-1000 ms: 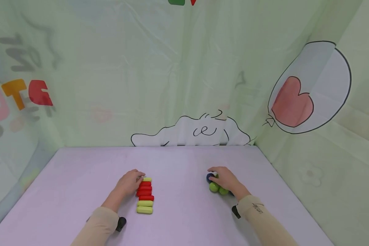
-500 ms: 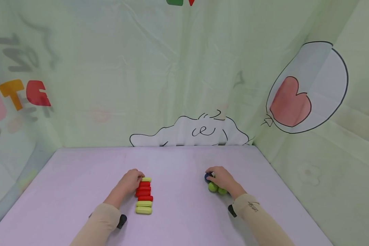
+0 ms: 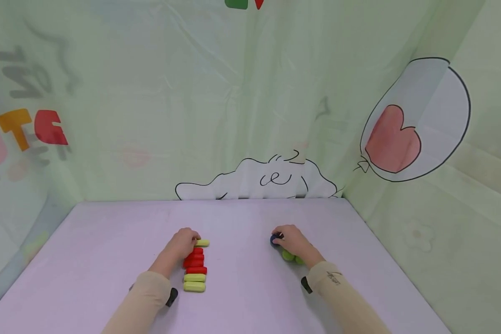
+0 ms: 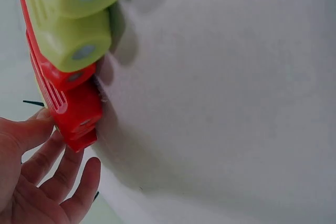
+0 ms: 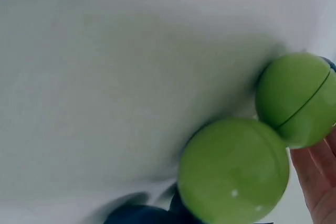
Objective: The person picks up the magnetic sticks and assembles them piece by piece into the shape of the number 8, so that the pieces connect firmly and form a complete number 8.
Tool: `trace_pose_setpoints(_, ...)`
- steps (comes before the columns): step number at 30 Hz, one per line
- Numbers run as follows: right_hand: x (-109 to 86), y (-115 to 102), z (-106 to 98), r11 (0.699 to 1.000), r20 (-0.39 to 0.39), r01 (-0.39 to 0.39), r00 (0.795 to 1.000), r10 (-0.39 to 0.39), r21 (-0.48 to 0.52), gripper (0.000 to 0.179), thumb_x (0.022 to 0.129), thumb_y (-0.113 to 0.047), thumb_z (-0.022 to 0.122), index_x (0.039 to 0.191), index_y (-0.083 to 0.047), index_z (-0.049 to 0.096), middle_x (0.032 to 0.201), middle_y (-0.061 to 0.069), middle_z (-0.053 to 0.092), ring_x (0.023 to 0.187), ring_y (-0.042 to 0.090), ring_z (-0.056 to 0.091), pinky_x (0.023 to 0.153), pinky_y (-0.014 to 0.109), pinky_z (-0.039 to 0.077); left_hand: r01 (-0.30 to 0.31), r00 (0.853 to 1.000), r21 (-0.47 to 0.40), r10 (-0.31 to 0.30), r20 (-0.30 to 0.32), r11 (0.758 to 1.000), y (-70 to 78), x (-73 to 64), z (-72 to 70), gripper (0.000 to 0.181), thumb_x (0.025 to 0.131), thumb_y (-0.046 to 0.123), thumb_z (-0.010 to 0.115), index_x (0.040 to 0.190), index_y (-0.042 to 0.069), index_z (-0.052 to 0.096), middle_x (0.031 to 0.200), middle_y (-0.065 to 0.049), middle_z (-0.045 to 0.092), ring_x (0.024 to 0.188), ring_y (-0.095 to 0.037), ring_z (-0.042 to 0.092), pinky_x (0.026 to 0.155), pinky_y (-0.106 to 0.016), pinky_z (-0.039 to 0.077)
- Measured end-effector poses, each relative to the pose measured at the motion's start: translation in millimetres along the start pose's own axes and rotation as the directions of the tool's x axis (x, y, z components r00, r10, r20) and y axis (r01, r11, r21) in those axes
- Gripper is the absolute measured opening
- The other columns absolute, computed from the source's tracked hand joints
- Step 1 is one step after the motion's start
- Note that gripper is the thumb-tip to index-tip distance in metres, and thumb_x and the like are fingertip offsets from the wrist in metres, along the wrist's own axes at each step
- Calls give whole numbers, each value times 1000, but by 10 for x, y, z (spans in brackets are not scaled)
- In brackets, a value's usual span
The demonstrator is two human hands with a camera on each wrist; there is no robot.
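Note:
On the left of the table, short toy bars lie in a row, seen in the head view. Red bars [image 3: 195, 258] fill its middle, and two yellow-green bars [image 3: 194, 282] form its near end. My left hand [image 3: 183, 243] pinches the yellow-green bar [image 3: 202, 242] at the far end; in the left wrist view that bar is mostly hidden behind the red ones. Over on the right, my right hand [image 3: 293, 240] grips a dark blue ball [image 3: 274, 240] between thumb and fingers. Green balls [image 3: 288, 255] sit under and beside that hand, with another dark blue ball [image 5: 142, 215] near them in the right wrist view.
Both groups are on a pale lilac table [image 3: 238, 297]. A light green printed curtain [image 3: 150, 116] rises at its back edge and along both sides. Grey round inserts show in the bar ends facing the left wrist camera.
The right hand has moved left with the dark blue ball, away from the green balls. The left hand has shifted the far yellow-green bar slightly right, out of line with the red bars.

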State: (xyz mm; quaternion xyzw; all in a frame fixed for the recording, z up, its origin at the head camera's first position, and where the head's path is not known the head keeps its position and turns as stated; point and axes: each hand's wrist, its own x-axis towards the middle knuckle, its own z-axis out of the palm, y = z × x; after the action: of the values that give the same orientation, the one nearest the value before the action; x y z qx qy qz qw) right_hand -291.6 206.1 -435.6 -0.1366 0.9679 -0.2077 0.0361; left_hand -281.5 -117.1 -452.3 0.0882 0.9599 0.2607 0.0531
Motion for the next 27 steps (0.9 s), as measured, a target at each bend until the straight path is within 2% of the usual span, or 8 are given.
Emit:
trace_pose_setpoints(6, 23, -69, 14, 999, 12, -17, 1000, 17, 28, 22, 82, -9, 67, 104, -3, 65, 101, 9, 63, 98, 25, 57, 88, 41, 42, -20, 1000, 11, 20, 8, 1000, 65, 16, 13, 18, 87, 0, 56, 101, 3, 67, 96, -10, 58, 85, -22, 50, 75, -34, 48)
trace_pose_setpoints(13, 39, -134, 46, 998, 3, 17, 1000, -17, 63, 21, 82, -8, 67, 102, -2, 65, 97, 7, 64, 91, 21, 59, 81, 37, 46, -41, 999, 20, 41, 24, 999, 180, 32, 22, 18, 87, 1, 57, 101, 4, 67, 98, -10, 58, 85, -22, 50, 75, -34, 47)
trace_pose_setpoints(20, 49, -206, 101, 993, -22, 33, 999, -30, 111, 21, 81, -8, 68, 101, -2, 65, 95, 8, 65, 88, 21, 60, 79, 36, 47, -48, 997, 28, 46, 59, 998, 324, 56, 67, 18, 88, 2, 56, 101, 5, 67, 103, -11, 58, 89, -22, 51, 82, -38, 45)
trace_pose_setpoints(27, 84, -253, 149, 989, -16, 28, 1000, -26, 147, 20, 81, -8, 68, 100, -3, 65, 96, 7, 64, 88, 20, 59, 78, 34, 48, -52, 996, 28, 50, 78, 998, 362, 111, 136, 17, 89, 4, 56, 102, 5, 67, 102, -10, 58, 92, -23, 51, 87, -41, 43)
